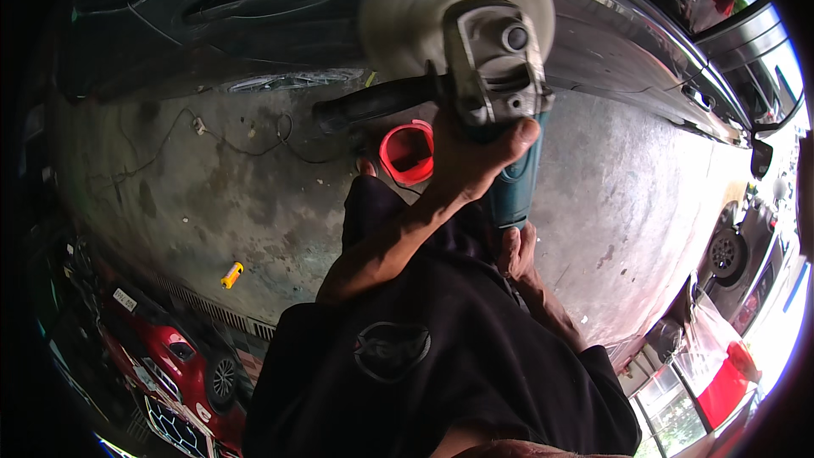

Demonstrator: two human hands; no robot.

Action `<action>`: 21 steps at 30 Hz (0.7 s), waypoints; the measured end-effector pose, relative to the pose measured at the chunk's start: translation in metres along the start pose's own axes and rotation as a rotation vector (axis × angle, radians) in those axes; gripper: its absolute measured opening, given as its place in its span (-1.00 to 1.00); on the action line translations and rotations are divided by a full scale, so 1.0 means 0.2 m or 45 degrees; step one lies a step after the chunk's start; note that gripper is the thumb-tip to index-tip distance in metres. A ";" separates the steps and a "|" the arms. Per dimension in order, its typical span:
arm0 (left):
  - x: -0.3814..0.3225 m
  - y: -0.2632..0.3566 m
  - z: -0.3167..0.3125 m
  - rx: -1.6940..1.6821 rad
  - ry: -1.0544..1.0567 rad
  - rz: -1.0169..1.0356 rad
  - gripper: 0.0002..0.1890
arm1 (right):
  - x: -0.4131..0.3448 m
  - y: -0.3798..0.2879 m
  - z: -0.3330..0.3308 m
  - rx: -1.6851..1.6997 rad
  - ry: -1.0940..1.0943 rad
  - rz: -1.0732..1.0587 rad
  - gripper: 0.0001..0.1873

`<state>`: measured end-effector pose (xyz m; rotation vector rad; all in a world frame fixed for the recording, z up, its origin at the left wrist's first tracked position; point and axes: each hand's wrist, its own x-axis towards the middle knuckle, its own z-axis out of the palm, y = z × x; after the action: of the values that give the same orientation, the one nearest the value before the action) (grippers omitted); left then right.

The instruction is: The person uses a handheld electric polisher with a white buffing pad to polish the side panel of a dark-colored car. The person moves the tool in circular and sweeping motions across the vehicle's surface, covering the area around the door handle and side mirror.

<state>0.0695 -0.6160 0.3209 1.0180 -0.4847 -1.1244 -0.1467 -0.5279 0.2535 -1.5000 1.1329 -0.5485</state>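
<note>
An electric car polisher (512,184) with a grey metal gear head and a teal body is held up before me. My left hand (474,156) grips it just behind the gear head, thumb on top. At its rear end, my right hand (518,254) is wrapped round the body, with much of the grip hidden underneath. The round pale polishing pad (407,13) is blurred, as if spinning, and overlaps the dark car body panel (305,38). A black side handle (375,102) sticks out to the left with no hand on it.
On the concrete floor stands a red bucket (407,177) by my legs. A power cord (241,151) trails left, and a yellow bottle or canister (233,275) lies behind. A floor drain grate (210,308) runs near a red car (159,337). Another vehicle (731,254) stands far right.
</note>
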 end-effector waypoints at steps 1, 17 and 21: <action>0.00 -0.02 0.03 0.008 -0.010 -0.016 -0.42 | -0.02 0.01 0.00 -0.025 0.069 -0.007 -0.29; 0.05 0.20 -0.46 0.017 0.217 0.088 -0.42 | 0.27 -0.22 0.31 0.184 -0.264 -0.137 -0.51; 0.03 0.15 -0.23 0.119 0.157 0.166 -0.36 | 0.18 -0.15 0.13 0.125 -0.236 0.002 -0.47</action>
<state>0.1228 -0.6006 0.3224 1.1143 -0.5008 -0.9242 -0.1000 -0.5490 0.2652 -1.4334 0.9502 -0.4475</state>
